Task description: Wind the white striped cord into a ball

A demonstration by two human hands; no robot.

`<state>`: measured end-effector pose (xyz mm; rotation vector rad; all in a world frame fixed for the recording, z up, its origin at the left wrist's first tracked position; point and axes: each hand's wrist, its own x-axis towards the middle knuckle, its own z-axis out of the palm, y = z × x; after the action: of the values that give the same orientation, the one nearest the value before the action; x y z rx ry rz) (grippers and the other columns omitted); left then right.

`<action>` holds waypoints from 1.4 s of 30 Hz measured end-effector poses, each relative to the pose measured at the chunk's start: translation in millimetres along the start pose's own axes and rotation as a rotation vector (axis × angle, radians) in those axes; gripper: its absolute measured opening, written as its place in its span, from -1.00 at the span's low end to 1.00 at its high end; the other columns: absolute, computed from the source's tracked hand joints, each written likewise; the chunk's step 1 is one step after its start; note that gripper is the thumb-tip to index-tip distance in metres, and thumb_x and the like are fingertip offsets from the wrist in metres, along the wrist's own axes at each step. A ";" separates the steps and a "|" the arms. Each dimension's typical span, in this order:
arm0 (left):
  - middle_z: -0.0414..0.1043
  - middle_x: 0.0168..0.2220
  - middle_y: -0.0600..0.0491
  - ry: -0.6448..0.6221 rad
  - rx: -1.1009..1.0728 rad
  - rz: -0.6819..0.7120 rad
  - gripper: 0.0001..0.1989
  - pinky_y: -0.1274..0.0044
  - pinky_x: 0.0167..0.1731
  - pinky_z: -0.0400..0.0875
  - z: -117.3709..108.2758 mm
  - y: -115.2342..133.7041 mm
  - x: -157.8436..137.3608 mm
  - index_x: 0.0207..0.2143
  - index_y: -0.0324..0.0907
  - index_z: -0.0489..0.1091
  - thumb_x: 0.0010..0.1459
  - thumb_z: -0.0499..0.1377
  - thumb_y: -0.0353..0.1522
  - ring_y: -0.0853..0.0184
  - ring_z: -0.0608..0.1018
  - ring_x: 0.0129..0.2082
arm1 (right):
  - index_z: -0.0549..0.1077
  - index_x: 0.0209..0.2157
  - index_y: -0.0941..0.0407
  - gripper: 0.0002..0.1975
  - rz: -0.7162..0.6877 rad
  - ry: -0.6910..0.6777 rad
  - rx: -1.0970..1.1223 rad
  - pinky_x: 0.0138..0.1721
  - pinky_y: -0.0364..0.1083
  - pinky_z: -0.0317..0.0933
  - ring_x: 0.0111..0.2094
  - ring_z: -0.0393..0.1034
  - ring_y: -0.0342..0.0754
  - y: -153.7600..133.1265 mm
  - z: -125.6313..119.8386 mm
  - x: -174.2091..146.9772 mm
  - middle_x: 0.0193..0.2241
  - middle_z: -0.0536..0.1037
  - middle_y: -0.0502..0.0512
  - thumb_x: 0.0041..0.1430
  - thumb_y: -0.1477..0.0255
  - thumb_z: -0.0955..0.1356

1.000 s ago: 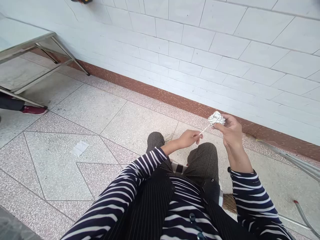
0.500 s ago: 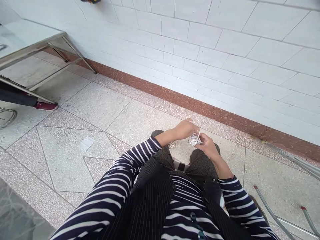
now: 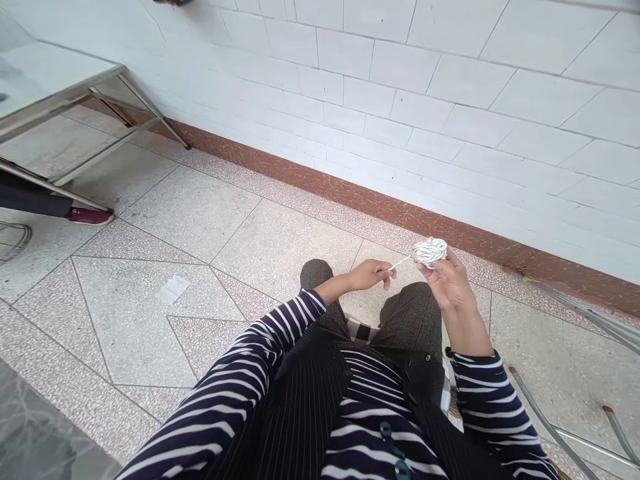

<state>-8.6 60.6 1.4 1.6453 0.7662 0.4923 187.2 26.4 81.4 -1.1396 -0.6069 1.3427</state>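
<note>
A ball of white cord [image 3: 430, 251] with dark flecks rests in my right hand [image 3: 453, 280], whose fingers are closed around its lower and right sides. My left hand [image 3: 373, 274] pinches the loose strand [image 3: 403, 261] that runs from the ball's left side. That strand is stretched straight between the two hands. Both hands are above my knees, the right one raised a little higher than the left.
A metal-framed table [image 3: 115, 73] stands at the left, with a person's red shoe [image 3: 90, 216] by its leg. A white paper scrap [image 3: 173, 289] lies on the floor. Metal legs with red tips [image 3: 607, 410] are at lower right. A tiled wall [image 3: 400, 87] rises ahead.
My right hand has moved up and right with the cord ball, and turned. My left hand has dropped slightly, and the hands are farther apart, with the strand drawn out between them.
</note>
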 end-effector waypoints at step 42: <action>0.44 -0.61 0.11 0.098 -0.426 -0.045 -0.42 0.57 -0.44 0.27 -0.7 37.0 -42.5 -0.05 -0.30 0.40 0.18 0.24 0.04 0.40 0.48 -0.62 | 0.45 -0.28 0.10 -0.51 0.091 -0.113 -0.319 -0.37 -0.07 0.46 -0.34 0.41 -0.08 40.1 27.7 -18.1 -0.29 0.53 0.03 -0.29 0.29 0.59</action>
<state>-30.7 27.5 41.4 1.2131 0.7118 0.6584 142.0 11.0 60.9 -1.3669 -0.8845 1.4290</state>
